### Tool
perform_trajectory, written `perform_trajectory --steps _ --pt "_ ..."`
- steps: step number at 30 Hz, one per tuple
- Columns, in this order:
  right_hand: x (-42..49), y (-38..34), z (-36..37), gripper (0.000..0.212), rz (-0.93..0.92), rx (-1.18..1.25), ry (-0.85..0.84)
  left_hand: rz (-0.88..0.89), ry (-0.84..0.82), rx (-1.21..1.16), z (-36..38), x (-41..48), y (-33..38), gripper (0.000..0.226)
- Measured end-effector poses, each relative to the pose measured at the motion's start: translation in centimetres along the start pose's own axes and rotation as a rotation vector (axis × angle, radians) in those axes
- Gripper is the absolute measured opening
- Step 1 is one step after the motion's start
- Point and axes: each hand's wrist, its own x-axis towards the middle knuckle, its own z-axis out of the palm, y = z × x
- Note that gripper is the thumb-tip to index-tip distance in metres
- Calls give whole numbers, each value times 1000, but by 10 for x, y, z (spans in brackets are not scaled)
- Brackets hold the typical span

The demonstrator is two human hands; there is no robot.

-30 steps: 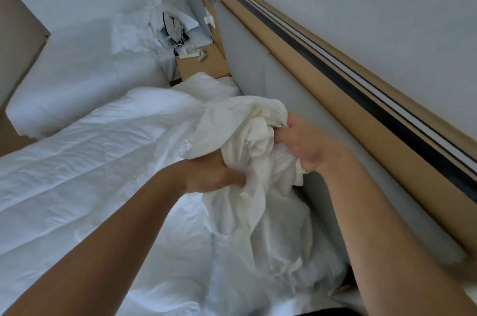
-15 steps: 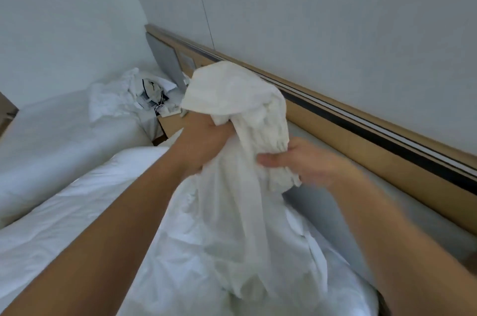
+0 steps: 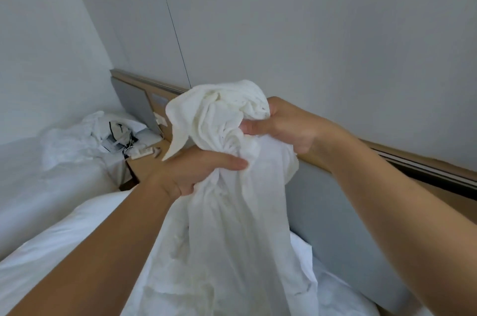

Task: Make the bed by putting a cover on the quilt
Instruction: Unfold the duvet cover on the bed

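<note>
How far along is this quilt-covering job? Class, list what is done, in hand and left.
Done: little; the quilt lies uncovered. In hand: the left hand and right hand both grip the bunched cover, lifted above the quilt. Left: probably finding the cover's opening, feeding the quilt in and spreading it flat.

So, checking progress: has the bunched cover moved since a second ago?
Yes, upward: the top of the cover now shows above the headboard rail, where earlier it sat below it.
</note>
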Motion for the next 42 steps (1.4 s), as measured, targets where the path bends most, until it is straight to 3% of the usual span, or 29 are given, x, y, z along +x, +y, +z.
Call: perform_trajectory --steps 3,5,8,12,16,22,23,27,30,32,37,39,42 --pt "-9 22 -4 74 233 1 -386 79 50 -59 -7 6 -7 82" --pt "-11 45 2 75 341 -149 -483 148 74 -14 -1 8 -13 69" --pt "-14 69 4 58 330 -149 -395 161 146 17 3 8 -22 59" --pt "-18 72 -2 37 277 33 -245 -4 22 170 -5 9 -45 90" --pt "-15 73 6 36 114 -228 -107 -250 -104 399 14 10 -71 99" --pt "-24 85 10 36 206 -247 -159 -170 -114 596 13 14 -75 86" --pt "-29 87 10 41 244 -258 -208 -163 -82 583 9 20 -75 82" --pt "-45 113 12 42 480 -394 -474 -26 3 585 4 35 -76 30" --pt "-52 130 12 55 534 -623 -532 52 0 601 13 38 -86 32" --pt "-56 137 12 62 531 -587 -532 32 6 499 18 35 -95 27" --pt "-68 151 4 43 350 -202 -304 -27 -16 -53 44 24 -120 43" --pt "-70 151 2 43 313 -60 -189 -94 -117 -22 55 20 -126 44" --pt "-73 155 12 45 257 -60 -115 -227 -276 131 57 12 -136 48"
